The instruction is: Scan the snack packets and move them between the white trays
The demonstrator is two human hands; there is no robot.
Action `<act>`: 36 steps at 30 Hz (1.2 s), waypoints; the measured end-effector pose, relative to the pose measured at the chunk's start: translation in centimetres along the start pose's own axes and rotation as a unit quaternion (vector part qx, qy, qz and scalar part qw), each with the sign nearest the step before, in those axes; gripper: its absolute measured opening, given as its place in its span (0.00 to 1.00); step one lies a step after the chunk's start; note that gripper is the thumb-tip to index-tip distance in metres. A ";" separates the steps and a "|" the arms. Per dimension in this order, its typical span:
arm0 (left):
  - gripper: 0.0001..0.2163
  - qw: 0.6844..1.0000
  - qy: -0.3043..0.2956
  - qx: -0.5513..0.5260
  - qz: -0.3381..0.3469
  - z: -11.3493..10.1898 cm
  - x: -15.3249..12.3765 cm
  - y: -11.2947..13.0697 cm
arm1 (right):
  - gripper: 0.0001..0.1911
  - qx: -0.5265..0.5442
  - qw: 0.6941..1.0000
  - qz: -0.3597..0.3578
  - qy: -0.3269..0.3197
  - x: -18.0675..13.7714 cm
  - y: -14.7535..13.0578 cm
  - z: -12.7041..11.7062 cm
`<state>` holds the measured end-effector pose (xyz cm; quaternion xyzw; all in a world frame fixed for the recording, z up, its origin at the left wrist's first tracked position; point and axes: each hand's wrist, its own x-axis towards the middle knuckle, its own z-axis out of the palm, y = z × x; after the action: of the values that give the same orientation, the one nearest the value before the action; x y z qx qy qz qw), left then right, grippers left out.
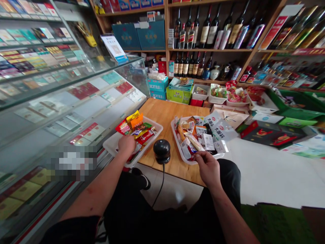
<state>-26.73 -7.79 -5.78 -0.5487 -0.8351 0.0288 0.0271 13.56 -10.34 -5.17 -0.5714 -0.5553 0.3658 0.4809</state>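
Left hand [127, 146] curled, reaching into the left white tray [109, 144], against the colourful packets [142, 131] there; grip hidden, cannot tell if it holds one. Right hand [207, 166] — thumb and forefinger close together at the near edge of the right white tray [176, 140], beside its snack packs [208, 141]; hold unclear. Both trays on wooden worktop [170, 108], black corded device [161, 151] between them.

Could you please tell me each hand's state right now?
Left hand: in the left tray; grip hidden, cannot tell.
Right hand: fingers bent at the right tray; hold unclear.
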 end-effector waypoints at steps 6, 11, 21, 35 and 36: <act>0.18 0.996 0.080 -0.045 -0.012 -2.0 -2.2 -1.4 | 0.13 0.035 0.999 -0.001 -0.033 0.2 -1.9 0.9; 0.15 0.959 0.159 -0.233 0.011 -5.7 -6.3 -2.3 | 0.14 0.143 0.982 0.029 -0.117 -0.1 -3.5 3.4; 0.12 0.858 0.321 -0.305 0.260 -8.7 -12.8 2.0 | 0.22 0.411 0.787 0.274 -0.369 -2.1 -5.9 7.1; 0.16 0.835 0.302 -0.422 0.181 -6.7 -14.1 5.6 | 0.19 0.370 0.829 0.259 -0.330 -2.1 -4.7 6.5; 0.18 0.824 0.284 -0.466 0.149 -6.5 -14.3 5.9 | 0.19 0.371 0.835 0.253 -0.318 -2.1 -4.7 6.6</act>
<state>-15.14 -18.43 0.08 -0.5979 -0.6123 -0.5172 -0.0010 5.66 -11.82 -2.70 -0.3230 -0.3361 0.8151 0.3441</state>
